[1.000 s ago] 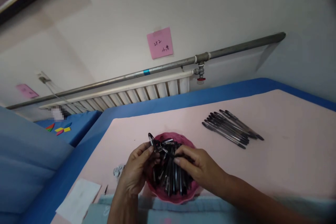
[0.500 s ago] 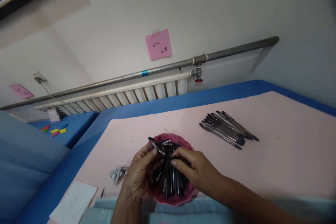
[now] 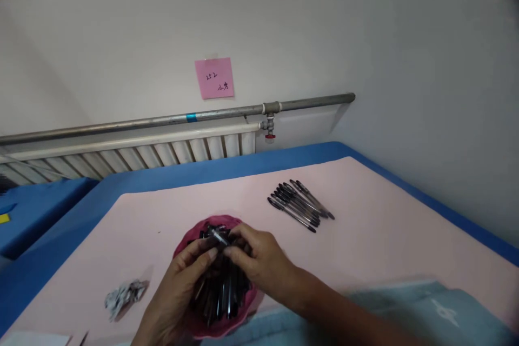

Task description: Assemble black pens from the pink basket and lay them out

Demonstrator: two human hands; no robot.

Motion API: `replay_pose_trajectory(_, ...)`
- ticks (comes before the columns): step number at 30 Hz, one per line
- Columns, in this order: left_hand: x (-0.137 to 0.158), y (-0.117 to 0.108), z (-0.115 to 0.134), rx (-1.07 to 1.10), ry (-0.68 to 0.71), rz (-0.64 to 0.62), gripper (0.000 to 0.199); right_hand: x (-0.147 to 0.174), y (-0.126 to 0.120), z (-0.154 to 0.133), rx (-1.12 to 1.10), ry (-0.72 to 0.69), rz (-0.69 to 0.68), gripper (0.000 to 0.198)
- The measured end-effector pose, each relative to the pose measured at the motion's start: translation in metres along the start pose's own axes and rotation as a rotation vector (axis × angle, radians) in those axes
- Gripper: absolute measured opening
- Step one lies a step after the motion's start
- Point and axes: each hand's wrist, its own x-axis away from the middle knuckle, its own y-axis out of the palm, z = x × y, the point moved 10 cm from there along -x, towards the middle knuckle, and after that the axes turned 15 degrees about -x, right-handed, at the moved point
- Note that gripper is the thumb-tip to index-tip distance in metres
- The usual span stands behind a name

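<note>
Over a pink basket (image 3: 239,318) full of dark pens (image 3: 221,297), both hands meet on one pen (image 3: 220,237). My left hand (image 3: 182,275) pinches it from the left with thumb and fingers. From the other side, my right hand (image 3: 259,259) grips it between thumb and forefinger. The fingers cover much of this pen, and its ends are hard to make out. Beyond my right hand, a row of black-capped clear pens (image 3: 298,205) lies side by side on the pink sheet (image 3: 365,238).
Crumpled printed paper (image 3: 125,297) lies left of the basket, with white paper (image 3: 36,338) at the lower left corner. Light blue cloth (image 3: 405,308) runs along the near edge. Behind the blue table edge (image 3: 227,164) stand a radiator (image 3: 178,152) and a pipe (image 3: 316,102).
The view has swung right, so things appear farther left. The held pen's capped end, which stuck out up and left before, is now mostly within my fingers.
</note>
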Motion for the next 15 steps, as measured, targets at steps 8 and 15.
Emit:
replay_pose_trajectory(8,0.001,-0.029,0.015,-0.123,0.087,0.173,0.028,-0.026,-0.111,0.026,0.937,0.039,0.226,0.013)
replay_pose_trajectory(15,0.004,-0.043,0.030,-0.391,0.213,0.274,0.021,-0.023,-0.135,0.032,1.068,0.095,0.327,0.021)
